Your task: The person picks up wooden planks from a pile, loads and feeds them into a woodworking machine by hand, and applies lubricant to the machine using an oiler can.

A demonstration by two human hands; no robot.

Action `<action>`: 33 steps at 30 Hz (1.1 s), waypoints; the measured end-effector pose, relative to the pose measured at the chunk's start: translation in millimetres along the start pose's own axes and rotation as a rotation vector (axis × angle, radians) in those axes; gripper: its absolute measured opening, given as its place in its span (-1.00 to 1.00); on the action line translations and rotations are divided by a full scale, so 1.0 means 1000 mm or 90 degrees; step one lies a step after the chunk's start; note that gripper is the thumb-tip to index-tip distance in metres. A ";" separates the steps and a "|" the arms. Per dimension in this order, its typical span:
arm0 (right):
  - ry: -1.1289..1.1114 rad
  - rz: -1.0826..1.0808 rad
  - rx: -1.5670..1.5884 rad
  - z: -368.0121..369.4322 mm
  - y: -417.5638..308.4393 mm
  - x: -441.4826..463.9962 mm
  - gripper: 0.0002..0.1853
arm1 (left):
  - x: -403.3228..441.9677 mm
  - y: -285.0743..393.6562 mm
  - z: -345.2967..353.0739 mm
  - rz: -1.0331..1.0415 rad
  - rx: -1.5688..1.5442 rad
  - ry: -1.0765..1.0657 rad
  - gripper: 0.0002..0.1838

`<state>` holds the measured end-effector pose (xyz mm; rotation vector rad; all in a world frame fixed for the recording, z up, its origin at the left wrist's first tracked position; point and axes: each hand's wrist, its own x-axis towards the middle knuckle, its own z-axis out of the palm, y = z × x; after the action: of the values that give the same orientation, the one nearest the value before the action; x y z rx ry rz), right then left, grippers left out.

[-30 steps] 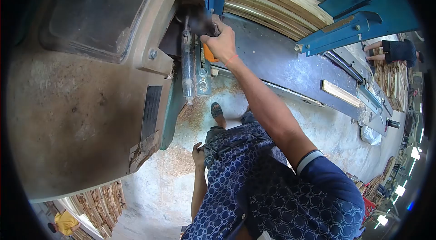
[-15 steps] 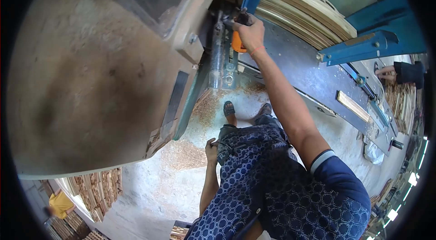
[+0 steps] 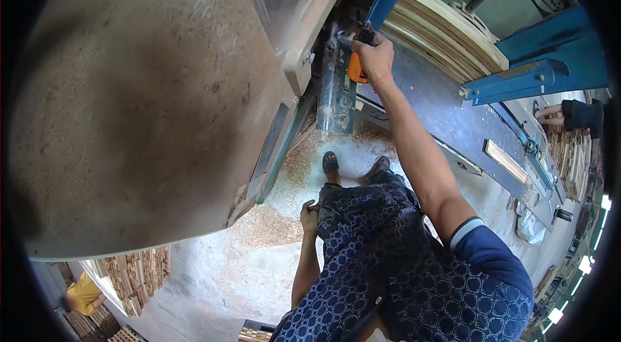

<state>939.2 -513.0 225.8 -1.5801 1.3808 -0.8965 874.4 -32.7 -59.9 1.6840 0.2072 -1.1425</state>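
Up at the machine, my right hand is closed around an orange and black hand tool; its exact kind is partly hidden by my fingers. Just left of it runs a metal bar with a bracket at its lower end. My left hand hangs low beside my thigh, fingers curled together; whatever they hold, if anything, is too small to make out. To the right of my right hand, long wooden strips lie stacked against the blue frame.
A large brown machine cover fills the left side. The grey machine table carries a short wooden piece. Sawdust covers part of the floor. Stacked wood and a person in yellow are at lower left; another person is far right.
The whole view has shifted, so the machine cover and bar appear farther right. My right hand still grips the orange and black tool near the bar. My left hand stays by my thigh.
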 end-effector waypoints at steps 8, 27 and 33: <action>-0.023 0.024 -0.028 0.004 -0.002 0.005 -0.71 | 0.001 -0.004 -0.004 -0.001 0.020 0.008 -0.61; -0.067 -0.150 0.048 -0.040 0.023 -0.038 -0.47 | -0.004 0.013 -0.012 -0.018 0.026 -0.033 -0.62; -0.004 -0.258 0.023 -0.151 0.066 -0.082 -0.51 | 0.009 0.018 -0.014 -0.022 0.073 -0.029 -0.57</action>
<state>764.4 -455.0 226.2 -1.8667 1.0481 -1.1445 897.8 -32.5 -55.1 1.7580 0.1458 -1.2374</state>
